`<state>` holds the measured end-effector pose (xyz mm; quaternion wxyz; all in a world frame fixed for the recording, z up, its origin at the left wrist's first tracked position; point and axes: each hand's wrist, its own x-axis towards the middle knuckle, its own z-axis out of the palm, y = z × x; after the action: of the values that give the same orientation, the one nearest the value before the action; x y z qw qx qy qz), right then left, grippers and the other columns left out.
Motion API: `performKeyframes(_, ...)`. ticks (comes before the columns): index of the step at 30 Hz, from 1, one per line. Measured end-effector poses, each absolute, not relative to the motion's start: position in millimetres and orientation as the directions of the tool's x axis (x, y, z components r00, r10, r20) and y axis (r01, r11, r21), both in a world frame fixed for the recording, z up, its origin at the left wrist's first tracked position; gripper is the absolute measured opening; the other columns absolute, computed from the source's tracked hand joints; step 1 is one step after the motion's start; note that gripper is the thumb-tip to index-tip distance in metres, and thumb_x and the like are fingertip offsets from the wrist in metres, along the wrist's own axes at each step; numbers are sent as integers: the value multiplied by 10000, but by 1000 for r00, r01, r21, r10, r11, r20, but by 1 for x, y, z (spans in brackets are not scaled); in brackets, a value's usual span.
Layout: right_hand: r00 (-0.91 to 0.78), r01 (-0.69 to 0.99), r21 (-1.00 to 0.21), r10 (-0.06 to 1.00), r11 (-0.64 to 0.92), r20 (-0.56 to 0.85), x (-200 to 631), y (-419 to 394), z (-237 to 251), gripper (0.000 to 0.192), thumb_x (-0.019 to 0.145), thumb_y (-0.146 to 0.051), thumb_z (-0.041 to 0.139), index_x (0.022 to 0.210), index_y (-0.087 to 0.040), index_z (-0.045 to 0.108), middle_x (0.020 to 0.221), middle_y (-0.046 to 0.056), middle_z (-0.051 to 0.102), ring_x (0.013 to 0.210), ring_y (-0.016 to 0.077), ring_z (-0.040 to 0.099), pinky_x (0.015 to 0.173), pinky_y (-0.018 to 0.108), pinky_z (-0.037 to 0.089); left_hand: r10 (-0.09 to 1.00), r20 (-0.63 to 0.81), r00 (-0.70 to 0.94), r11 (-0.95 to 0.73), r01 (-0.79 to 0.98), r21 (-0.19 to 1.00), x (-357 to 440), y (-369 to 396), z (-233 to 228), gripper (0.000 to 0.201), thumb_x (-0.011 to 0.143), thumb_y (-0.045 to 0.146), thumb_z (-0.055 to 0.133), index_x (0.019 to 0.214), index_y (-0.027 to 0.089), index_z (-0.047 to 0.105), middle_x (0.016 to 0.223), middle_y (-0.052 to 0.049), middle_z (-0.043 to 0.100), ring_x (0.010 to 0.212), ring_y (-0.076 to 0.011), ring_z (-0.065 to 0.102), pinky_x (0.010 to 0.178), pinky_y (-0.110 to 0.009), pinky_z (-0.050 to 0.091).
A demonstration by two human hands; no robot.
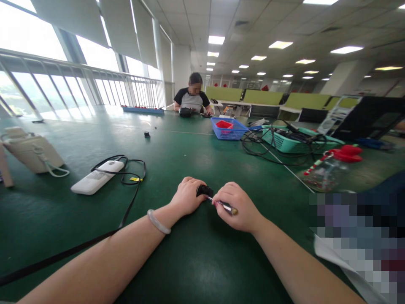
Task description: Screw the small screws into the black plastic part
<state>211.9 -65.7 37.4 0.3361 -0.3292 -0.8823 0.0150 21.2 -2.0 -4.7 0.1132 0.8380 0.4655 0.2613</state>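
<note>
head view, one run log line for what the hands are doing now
left hand grips small black part | right hand holds thin metal tool, tip at part | green table

A wide green bench (196, 160) runs deep into an open office. Tall windows (28, 38) with pale roller blinds (72, 19) and a metal railing (95, 80) line the left side, letting in bright daylight. Rectangular ceiling lights (216, 40) glow in rows on a tiled ceiling. Green partition panels (262, 97) stand at the far end, beside a white column (346, 76).
</note>
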Motion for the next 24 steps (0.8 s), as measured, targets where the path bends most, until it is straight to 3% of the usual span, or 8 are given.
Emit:
performKeyframes(10, -575, 550, -154, 506, 821, 643, 210, -70, 41, 119, 804, -118, 520, 788, -201, 604, 734, 10, 646, 702, 162, 544, 809, 372, 406, 845, 346, 406, -528, 734, 426, 21, -4, -4, 267, 769, 386, 682, 993, 241, 676, 1059, -58, 704, 1137, -293, 521, 986, -429, 429)
performKeyframes(24, -621, 567, -66, 479, 821, 620, 208, -76, 49, 106, 809, -138, 526, 770, -186, 612, 723, 17, 632, 686, 156, 540, 825, 385, 404, 851, 336, 404, -520, 742, 424, 21, -5, -2, 264, 764, 382, 673, 982, 232, 666, 1049, -59, 702, 1138, -297, 516, 986, -431, 429)
